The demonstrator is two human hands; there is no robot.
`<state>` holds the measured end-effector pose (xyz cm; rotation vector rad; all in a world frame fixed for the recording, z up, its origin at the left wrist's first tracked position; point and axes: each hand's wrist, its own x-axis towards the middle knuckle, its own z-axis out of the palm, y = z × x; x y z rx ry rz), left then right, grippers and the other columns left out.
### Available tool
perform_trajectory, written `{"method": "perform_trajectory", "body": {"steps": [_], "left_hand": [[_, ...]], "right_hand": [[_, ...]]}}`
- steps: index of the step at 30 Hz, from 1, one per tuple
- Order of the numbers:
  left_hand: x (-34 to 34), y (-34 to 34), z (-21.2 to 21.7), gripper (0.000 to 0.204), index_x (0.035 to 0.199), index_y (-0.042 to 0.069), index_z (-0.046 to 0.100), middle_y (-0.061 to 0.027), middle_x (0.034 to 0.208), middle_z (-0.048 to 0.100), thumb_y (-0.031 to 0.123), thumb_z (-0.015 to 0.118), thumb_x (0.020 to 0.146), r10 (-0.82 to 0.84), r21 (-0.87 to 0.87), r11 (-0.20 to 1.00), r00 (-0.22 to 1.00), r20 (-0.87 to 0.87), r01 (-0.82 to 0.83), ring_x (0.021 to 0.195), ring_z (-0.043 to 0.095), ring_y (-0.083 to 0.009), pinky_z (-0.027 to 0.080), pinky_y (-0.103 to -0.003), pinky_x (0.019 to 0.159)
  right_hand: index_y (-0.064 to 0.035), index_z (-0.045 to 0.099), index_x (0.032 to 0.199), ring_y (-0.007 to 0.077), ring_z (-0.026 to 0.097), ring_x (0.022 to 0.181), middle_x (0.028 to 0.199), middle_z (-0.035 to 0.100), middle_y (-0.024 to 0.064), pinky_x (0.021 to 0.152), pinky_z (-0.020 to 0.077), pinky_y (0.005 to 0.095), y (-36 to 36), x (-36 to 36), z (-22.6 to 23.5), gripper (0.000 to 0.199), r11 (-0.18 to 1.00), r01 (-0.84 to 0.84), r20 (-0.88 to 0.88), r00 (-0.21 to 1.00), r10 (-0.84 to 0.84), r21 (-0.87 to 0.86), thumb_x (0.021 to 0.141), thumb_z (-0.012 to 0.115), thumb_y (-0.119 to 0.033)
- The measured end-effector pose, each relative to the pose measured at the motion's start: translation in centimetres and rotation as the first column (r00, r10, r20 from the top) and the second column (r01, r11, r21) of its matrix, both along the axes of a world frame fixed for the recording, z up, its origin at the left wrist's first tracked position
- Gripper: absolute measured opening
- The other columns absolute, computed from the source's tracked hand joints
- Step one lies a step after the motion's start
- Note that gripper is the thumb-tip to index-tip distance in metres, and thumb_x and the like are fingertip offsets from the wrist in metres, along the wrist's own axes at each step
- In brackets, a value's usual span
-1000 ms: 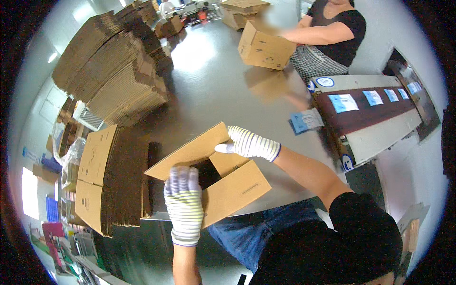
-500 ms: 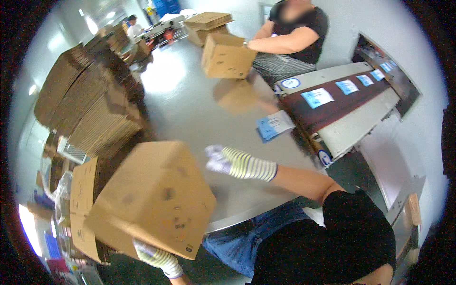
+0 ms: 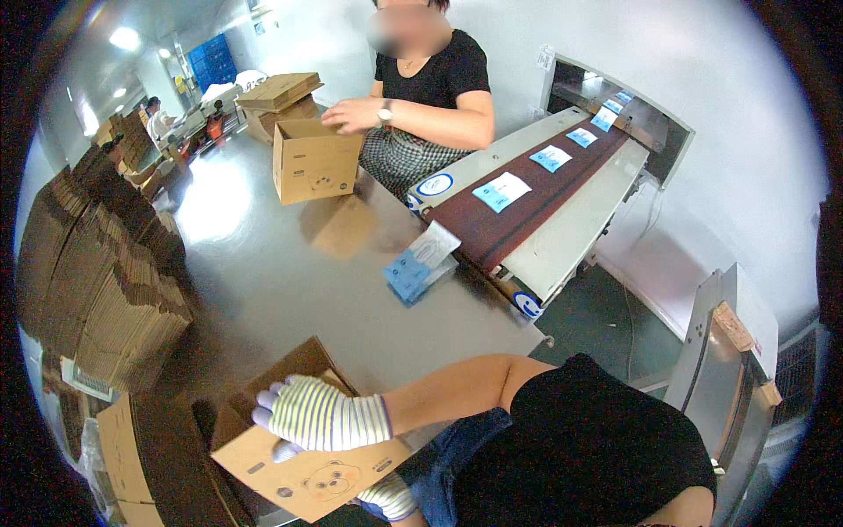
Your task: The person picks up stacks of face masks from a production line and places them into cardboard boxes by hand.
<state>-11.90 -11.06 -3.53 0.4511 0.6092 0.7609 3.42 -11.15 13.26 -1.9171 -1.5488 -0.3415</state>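
A brown cardboard box [image 3: 303, 470] with a printed bear's face is at the lower left, tilted, its top open. My right hand [image 3: 320, 413], in a white glove with yellow-green stripes and lilac fingertips, grips its upper edge. The thumb lies against the printed panel, and the other fingers reach over the opening. From below, my left hand [image 3: 388, 499] in a matching glove holds the box by its lower right corner; its fingers are partly hidden. Blue-and-white packets [image 3: 423, 262] lie in a small pile at the table's right edge.
Packets ride on a dark red conveyor belt [image 3: 536, 184] to the right. Across the metal table [image 3: 263, 281], a co-worker [image 3: 435, 97] has hands at an open carton [image 3: 318, 162]. Stacks of flattened cardboard [image 3: 105, 290] line the left side. More cartons [image 3: 279, 92] stand farther back.
The box has turned, so its open top and bear print now show. My right hand has moved left and down from over the table onto the box edge. The view has shifted right.
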Motion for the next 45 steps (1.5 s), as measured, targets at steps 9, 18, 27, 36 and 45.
{"method": "perform_trajectory", "body": {"steps": [9, 18, 27, 36, 45], "left_hand": [[-11.8, 6.4, 2.9, 0.041, 0.128, -0.005, 0.040, -0.0209, 0.113, 0.056, 0.022, 0.047, 0.098, 0.532, 0.831, 0.529, 0.697, -0.481, 0.170, 0.092, 0.059, -0.0293, 0.048, -0.040, 0.087], [-6.3, 4.1, 21.8, 0.038, 0.093, 0.011, 0.064, -0.0106, 0.099, 0.062, 0.038, 0.037, 0.093, 0.613, 0.604, -0.419, 0.701, -0.363, 0.678, 0.120, 0.047, -0.0390, 0.033, -0.052, 0.103], [-5.7, 4.7, 16.9, 0.031, 0.062, 0.012, 0.049, -0.0090, 0.063, 0.048, 0.025, 0.037, 0.087, 0.746, 0.824, -0.326, 0.661, -0.077, 0.463, 0.096, 0.059, -0.0386, 0.045, -0.046, 0.084], [-5.4, 1.8, 17.5, 0.022, 0.077, 0.011, 0.044, -0.0056, 0.078, 0.060, 0.022, 0.036, 0.094, 0.787, 0.791, -0.396, 0.617, 0.030, 0.467, 0.096, 0.060, -0.0316, 0.045, -0.041, 0.083], [-5.1, 0.3, 14.0, 0.037, 0.064, 0.011, 0.043, -0.0074, 0.078, 0.057, 0.030, 0.029, 0.094, 0.824, 0.861, -0.272, 0.566, -0.022, 0.429, 0.098, 0.054, -0.0333, 0.040, -0.050, 0.094]], "right_hand": [[-0.0076, 0.054, 0.097, 0.0182, 0.055, 0.076, 0.084, 0.053, 0.0036, 0.064, 0.0449, 0.0326, -4.9, -3.2, -3.5, 0.048, 0.973, -0.231, 0.268, 0.936, 0.228, -0.022, 0.081, 0.053, -0.053], [-0.0141, 0.054, 0.056, 0.0210, 0.049, 0.053, 0.054, 0.048, 0.0010, 0.051, 0.0362, 0.0370, -8.3, 1.7, 2.2, 0.035, 0.898, -0.383, 0.093, 0.924, 0.372, 0.216, 0.073, 0.067, -0.043], [-0.0136, 0.060, 0.066, 0.0232, 0.055, 0.071, 0.066, 0.055, 0.0029, 0.065, 0.0413, 0.0389, -5.5, 2.7, 1.3, 0.011, 0.868, -0.336, 0.099, 0.941, 0.323, 0.365, 0.070, 0.065, -0.023], [-0.0118, 0.061, 0.087, 0.0304, 0.046, 0.119, 0.108, 0.060, 0.0059, 0.110, 0.0252, 0.0505, -4.6, 2.7, -0.4, 0.011, 0.875, -0.162, -0.173, 0.948, 0.266, 0.457, 0.080, 0.057, -0.019], [-0.0122, 0.064, 0.079, 0.0297, 0.040, 0.128, 0.109, 0.061, 0.0049, 0.114, 0.0184, 0.0485, -4.3, 3.9, -1.3, 0.017, 0.836, -0.280, -0.262, 0.861, 0.436, 0.471, 0.086, 0.053, -0.023]]}}
